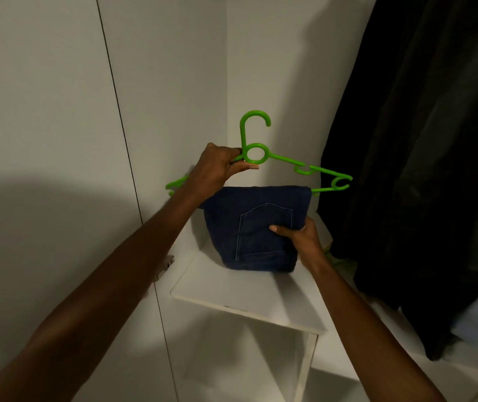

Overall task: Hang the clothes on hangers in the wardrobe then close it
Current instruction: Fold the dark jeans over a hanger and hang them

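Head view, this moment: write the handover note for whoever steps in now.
Left hand grips the green hanger near its ring, below the hook.
Right hand holds the folded jeans at their right edge.
Done: jeans draped over the hanger's bar, above the white shelf.
Left: hook the hanger inside beside the dark hanging clothes, hang any remaining clothes, close the wardrobe.

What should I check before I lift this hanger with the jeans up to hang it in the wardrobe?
1. Left hand grips the green hanger near its neck: ok.
2. Jeans folded over the hanger bar: ok.
3. Right hand holds the jeans' edge: ok.
4. Hook free and upright: ok.
5. Rail within reach: cannot tell, out of view.
6. Room beside the dark clothes: cannot tell.
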`<state>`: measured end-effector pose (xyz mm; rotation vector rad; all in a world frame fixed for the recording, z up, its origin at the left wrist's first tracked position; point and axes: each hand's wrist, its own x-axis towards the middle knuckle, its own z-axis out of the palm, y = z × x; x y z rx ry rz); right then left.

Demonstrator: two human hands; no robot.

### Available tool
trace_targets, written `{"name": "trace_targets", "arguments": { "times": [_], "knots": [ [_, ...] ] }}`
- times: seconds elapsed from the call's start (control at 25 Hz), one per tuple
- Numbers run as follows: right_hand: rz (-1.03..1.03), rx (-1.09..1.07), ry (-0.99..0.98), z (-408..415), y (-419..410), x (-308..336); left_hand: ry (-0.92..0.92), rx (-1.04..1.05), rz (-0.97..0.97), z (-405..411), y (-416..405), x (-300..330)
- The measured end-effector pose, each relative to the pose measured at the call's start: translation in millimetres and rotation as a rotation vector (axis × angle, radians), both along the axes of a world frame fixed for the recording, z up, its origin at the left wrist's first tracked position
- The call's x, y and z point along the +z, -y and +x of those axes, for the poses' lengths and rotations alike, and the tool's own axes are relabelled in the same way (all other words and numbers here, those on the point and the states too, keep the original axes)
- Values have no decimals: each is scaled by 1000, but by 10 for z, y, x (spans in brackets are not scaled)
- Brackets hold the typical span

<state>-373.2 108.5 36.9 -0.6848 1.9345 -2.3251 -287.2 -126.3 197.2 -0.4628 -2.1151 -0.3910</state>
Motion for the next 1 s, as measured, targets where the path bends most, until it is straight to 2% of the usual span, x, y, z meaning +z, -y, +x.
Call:
{"name": "trace_targets", "arguments": {
  "times": [0.12,0.2,0.36,0.48,0.72,1.0],
  "knots": [
    [4,46,-80,-43,-47,240,46,-25,77,-52,48,202],
    [-83,33,-92,-59,-57,435,80,-27,95,-78,26,348],
    [-277,41,-51,4,-26,860,87,38,29,-110,-59,657],
    [-378,28,23,44,26,1015,161,85,81,-119,-103,895],
    [-446,34,109,-25,170,1198,241,236,183,-180,-39,1181],
    [-530,21,74,-238,390,1682,211,335,213,-194,35,1575]
  ]
}}
